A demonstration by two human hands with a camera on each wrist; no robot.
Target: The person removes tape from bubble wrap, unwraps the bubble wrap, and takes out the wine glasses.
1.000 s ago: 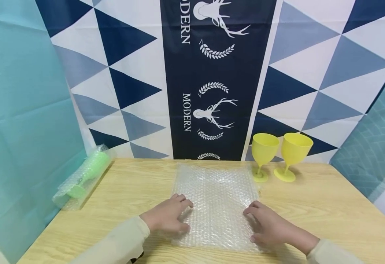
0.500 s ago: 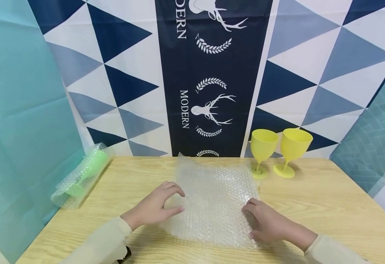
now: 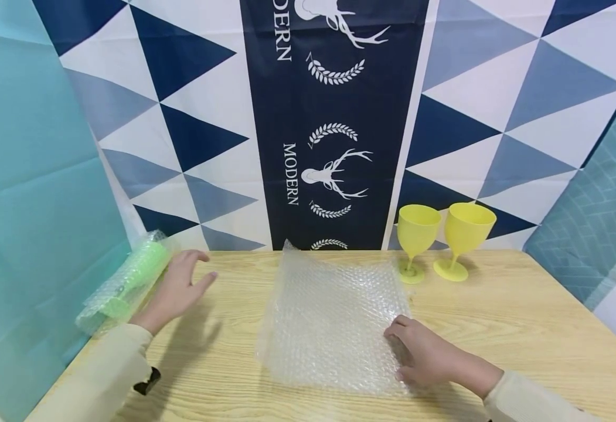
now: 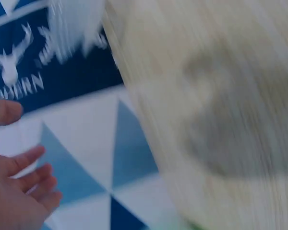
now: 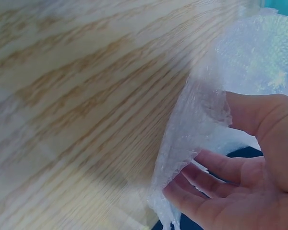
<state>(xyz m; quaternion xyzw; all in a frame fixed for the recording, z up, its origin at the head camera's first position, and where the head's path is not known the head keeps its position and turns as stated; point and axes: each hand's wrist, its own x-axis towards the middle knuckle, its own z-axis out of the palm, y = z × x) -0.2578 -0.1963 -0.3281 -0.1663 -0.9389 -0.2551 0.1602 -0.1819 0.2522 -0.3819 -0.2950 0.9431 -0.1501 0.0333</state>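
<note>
A sheet-like piece of clear bubble wrap (image 3: 334, 328) lies on the wooden table in front of me, its far left corner lifted. My right hand (image 3: 426, 354) stays at its right edge. In the right wrist view the right hand (image 5: 245, 177) has thumb and fingers spread apart, their tips against the wrap's edge. My left hand (image 3: 178, 287) is over the left of the table, thumb and fingers parted around nothing. Beside it lies a green goblet (image 3: 152, 264) in bubble wrap. The left wrist view is blurred and shows the left hand (image 4: 21, 187) with nothing in it.
Two yellow goblets (image 3: 418, 231) stand upright at the back right of the table (image 3: 503, 328), near the patterned backdrop (image 3: 213, 135). A teal cloth (image 3: 33, 193) hangs along the left side.
My left hand has left the wrap's left edge and moved left and away from me, to the wrapped green goblet. The wrap's far left corner has risen. The right hand stays.
</note>
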